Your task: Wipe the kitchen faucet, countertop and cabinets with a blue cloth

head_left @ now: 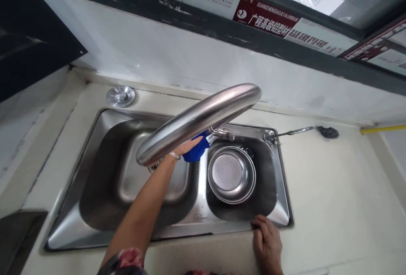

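My left hand (189, 145) reaches across the left bowl of a steel double sink (196, 221) to the foot of the tap. It is closed on a blue cloth (197, 152), and the curved tap spout (199, 119) hides most of its fingers. A bangle sits on that wrist. My right hand (267, 243) lies flat on the sink's front rim at the right corner, fingers stretched out and holding nothing. A round steel strainer basket (231, 174) sits in the right bowl.
A round metal cap (121, 96) lies on the counter behind the left bowl. A thin metal rod (293, 131) and a dark scrubber (328, 131) lie right of the sink. A yellow pipe (383, 129) runs at far right. A dark hob (17, 237) sits at lower left.
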A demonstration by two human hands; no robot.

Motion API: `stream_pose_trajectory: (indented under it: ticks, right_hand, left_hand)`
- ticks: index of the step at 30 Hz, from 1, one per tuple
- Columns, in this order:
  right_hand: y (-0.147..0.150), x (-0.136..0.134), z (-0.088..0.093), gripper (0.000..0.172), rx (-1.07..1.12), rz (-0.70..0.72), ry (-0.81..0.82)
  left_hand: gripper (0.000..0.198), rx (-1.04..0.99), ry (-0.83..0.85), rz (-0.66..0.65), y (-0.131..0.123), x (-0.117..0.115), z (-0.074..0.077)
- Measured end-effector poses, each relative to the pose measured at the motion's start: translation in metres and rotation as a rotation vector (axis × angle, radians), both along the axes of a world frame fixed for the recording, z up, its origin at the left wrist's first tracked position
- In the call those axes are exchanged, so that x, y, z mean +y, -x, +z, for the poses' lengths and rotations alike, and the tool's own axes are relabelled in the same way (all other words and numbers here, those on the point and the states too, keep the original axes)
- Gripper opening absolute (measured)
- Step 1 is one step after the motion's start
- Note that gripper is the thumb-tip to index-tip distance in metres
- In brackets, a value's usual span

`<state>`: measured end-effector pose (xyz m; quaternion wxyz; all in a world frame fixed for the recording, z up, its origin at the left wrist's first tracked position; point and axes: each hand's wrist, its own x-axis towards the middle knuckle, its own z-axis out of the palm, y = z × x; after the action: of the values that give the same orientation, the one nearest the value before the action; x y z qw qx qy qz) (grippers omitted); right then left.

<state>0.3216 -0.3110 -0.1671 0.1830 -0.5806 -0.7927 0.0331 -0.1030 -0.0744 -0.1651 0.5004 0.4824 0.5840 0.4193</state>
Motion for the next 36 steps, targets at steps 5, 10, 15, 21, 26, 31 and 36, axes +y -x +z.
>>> stream_pose_trajectory:
  ticks: [5, 10, 15, 21, 26, 31, 36]
  right_hand:
    - [0.001, 0.0, 0.003, 0.024, -0.012, -0.015, 0.017]
    - [0.002, -0.002, 0.005, 0.023, 0.006, -0.026, 0.035]
    - [0.004, -0.004, 0.006, 0.023, -0.007, -0.043, 0.074]
    - [0.003, 0.0, 0.004, 0.024, -0.018, -0.005, 0.06]
    - [0.004, 0.004, 0.004, 0.025, -0.045, -0.011, 0.077]
    - [0.006, 0.006, 0.001, 0.024, -0.047, -0.004, 0.057]
    - [0.008, 0.009, -0.002, 0.024, -0.022, 0.015, 0.014]
  left_hand:
    - [0.047, -0.031, 0.007, -0.109, 0.017, 0.006, -0.001]
    - [0.054, -0.006, -0.007, -0.118, 0.004, -0.001, -0.001]
    - [0.076, 0.271, -0.096, -0.06, -0.02, 0.003, 0.007]
    - [0.061, 0.534, 0.023, -0.076, -0.019, 0.021, 0.028]
    - [0.058, 0.585, 0.095, 0.016, -0.037, 0.02, 0.035]
    - [0.051, 0.544, 0.204, 0.241, -0.067, 0.014, 0.034]
    - [0.045, 0.394, 0.253, 0.495, -0.093, 0.016, 0.03]
